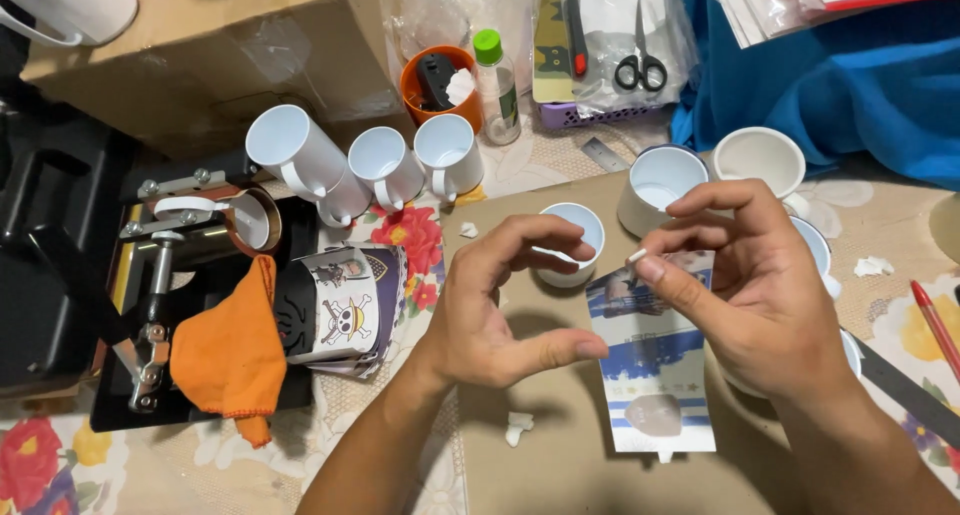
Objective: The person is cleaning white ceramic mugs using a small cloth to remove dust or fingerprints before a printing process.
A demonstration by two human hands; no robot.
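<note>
A flowered cloth (60, 465) covers the crowded table, with a tan card mat (560, 465) at six o'clock, a brown box (200, 45) at eleven and blue fabric (850, 75) at two. On the mat lies a glossy printed sheet (655, 375), flat, below the hands; the right hand (760, 295) pinches a small white scrap (636, 256) between thumb and forefinger, and the left hand (500, 305) curls loosely, holding nothing, just beside it. Smooth white mugs (385, 165) lie tipped at ten o'clock, near a black press (70, 305) and a soft orange rag (230, 355); scissors (640, 65) rest at one.
</note>
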